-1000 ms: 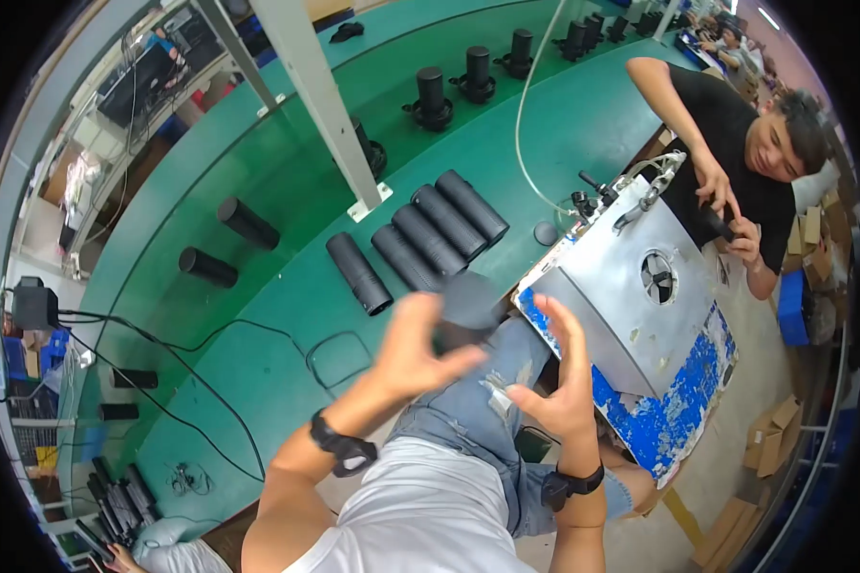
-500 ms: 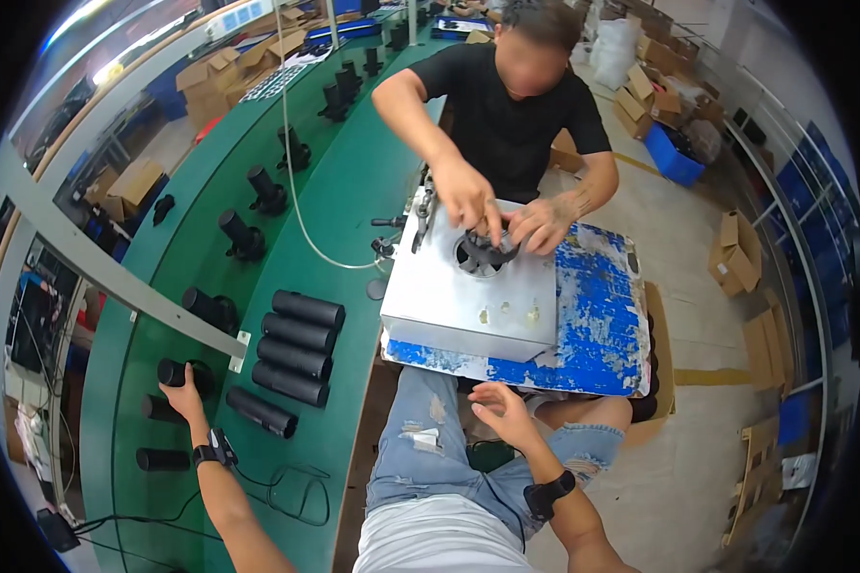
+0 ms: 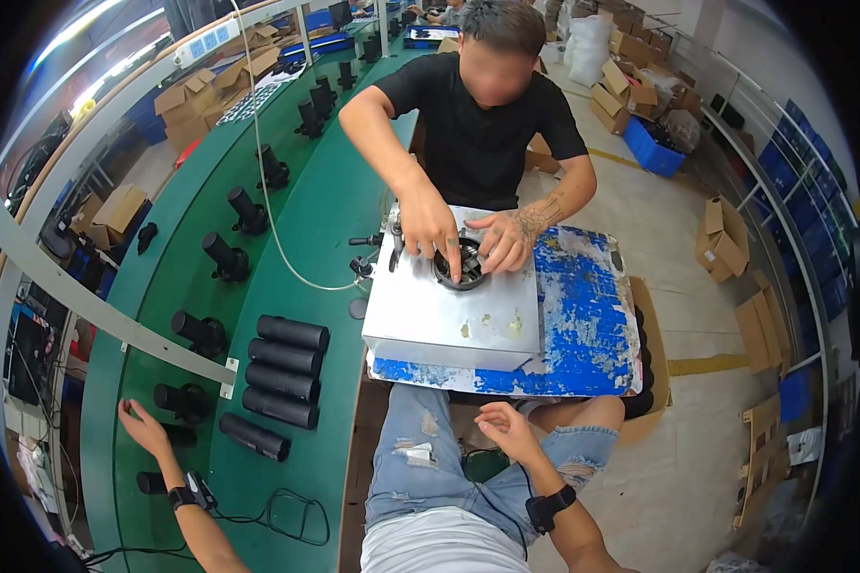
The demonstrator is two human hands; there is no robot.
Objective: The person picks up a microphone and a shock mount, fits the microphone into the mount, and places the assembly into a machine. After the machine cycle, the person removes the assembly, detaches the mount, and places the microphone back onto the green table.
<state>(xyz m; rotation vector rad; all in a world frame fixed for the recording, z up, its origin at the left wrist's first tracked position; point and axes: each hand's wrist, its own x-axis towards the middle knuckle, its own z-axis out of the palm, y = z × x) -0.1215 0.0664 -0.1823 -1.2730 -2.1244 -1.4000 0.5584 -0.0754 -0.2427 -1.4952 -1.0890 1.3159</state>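
Observation:
My left hand (image 3: 145,430) is open over the green conveyor (image 3: 124,497), its fingers apart and nothing in them. Just right of it sits a black cylindrical part with a flanged base (image 3: 183,401); other dark cylinders are partly hidden by my hand and wrist. Above my lap hovers my right hand (image 3: 509,430), open and holding nothing, fingers loosely bent. Several black tubes (image 3: 293,332) lie side by side on the green table right of the conveyor. Across from me, a co-worker's hands (image 3: 430,224) work at a black ring (image 3: 459,279) in the opening of a silver metal box (image 3: 449,329).
The box stands on a worn blue-and-white board (image 3: 592,329). A white diagonal post (image 3: 115,301) crosses over the conveyor. A pale hose (image 3: 275,229) hangs down to fittings beside the box. Black cables (image 3: 296,516) lie near my left forearm. A cardboard box (image 3: 652,420) stands right of my knee.
My left hand has let go of the black cylindrical part and moved left and nearer to me. The co-worker's black ring now lies flat in the box's opening. My view has shifted slightly.

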